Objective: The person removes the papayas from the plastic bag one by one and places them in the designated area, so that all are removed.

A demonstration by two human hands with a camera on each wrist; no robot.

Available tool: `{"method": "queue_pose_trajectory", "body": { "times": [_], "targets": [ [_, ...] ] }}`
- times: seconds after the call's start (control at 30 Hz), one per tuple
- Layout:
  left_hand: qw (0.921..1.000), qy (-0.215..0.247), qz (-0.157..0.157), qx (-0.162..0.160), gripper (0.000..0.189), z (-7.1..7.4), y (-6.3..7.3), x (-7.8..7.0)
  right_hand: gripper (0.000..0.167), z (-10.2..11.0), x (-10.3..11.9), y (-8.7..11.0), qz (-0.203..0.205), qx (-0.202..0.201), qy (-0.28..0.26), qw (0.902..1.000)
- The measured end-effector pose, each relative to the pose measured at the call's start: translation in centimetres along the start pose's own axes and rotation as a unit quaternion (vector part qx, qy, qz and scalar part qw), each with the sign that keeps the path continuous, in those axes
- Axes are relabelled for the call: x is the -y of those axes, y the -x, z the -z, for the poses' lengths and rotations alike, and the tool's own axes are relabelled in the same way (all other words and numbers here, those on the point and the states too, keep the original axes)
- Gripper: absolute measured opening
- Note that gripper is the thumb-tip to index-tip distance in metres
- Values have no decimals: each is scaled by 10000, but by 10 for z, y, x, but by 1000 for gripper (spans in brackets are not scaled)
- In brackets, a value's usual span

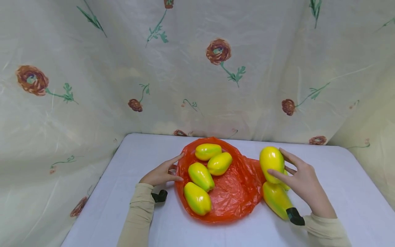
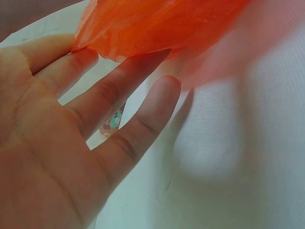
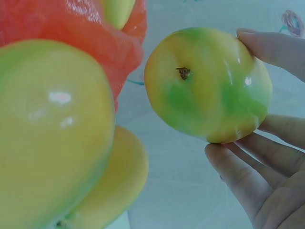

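Observation:
A red plastic bag (image 1: 228, 192) lies spread in a round shape on the table, with several glossy yellow-green papayas (image 1: 197, 199) inside it. At its left edge my left hand (image 1: 162, 172) touches the rim. In the left wrist view its fingers stretch out straight against the thin red plastic (image 2: 143, 28). To the right of the bag my right hand (image 1: 303, 178) holds a papaya (image 1: 271, 163) between thumb and fingertips, raised above the others. Below it lies another papaya (image 1: 275, 199), and one more is mostly hidden behind. The right wrist view shows the held papaya's (image 3: 200, 90) brown stem end.
A gathered part of the red bag (image 1: 256, 168) extends right, close to the loose papayas. White cloth covers the table (image 1: 154, 147). Behind it hangs a pale curtain (image 1: 256, 79) with printed flowers. Small black devices (image 1: 159, 196) sit at both wrists.

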State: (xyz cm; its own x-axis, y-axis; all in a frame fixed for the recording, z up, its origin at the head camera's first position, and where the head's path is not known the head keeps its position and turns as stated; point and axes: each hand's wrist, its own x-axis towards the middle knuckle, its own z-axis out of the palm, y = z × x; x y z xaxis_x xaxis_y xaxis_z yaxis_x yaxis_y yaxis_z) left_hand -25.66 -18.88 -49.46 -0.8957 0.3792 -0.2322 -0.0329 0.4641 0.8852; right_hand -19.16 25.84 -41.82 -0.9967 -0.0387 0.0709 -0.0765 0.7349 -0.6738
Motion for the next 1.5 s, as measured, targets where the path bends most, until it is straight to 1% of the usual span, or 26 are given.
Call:
{"method": "queue_pose_trajectory", "body": {
  "times": [0.13,0.23,0.33,0.67,0.9,1.23,1.5],
  "targets": [
    [10000,-19,7,4,88,0,1,-1,97,4,-6,2,4,-118,97,9999],
    [10000,-62,64,-44,87,0,2,-1,95,8,-12,3,41,-269,184,9995],
    [9999,-75,89,-78,87,0,3,-1,95,11,-17,4,-2,-329,232,9992],
    [9999,-31,91,-81,88,0,3,0,97,19,-39,6,-370,-326,363,9981],
    [10000,-42,30,-73,88,1,3,1,97,25,-48,5,-434,-390,443,9973],
    [10000,-15,19,-7,88,1,3,-2,98,30,-68,4,-667,-502,666,9943],
    [10000,-19,45,-37,88,0,4,-4,101,30,-78,2,-830,-345,595,9942]
  ]
}}
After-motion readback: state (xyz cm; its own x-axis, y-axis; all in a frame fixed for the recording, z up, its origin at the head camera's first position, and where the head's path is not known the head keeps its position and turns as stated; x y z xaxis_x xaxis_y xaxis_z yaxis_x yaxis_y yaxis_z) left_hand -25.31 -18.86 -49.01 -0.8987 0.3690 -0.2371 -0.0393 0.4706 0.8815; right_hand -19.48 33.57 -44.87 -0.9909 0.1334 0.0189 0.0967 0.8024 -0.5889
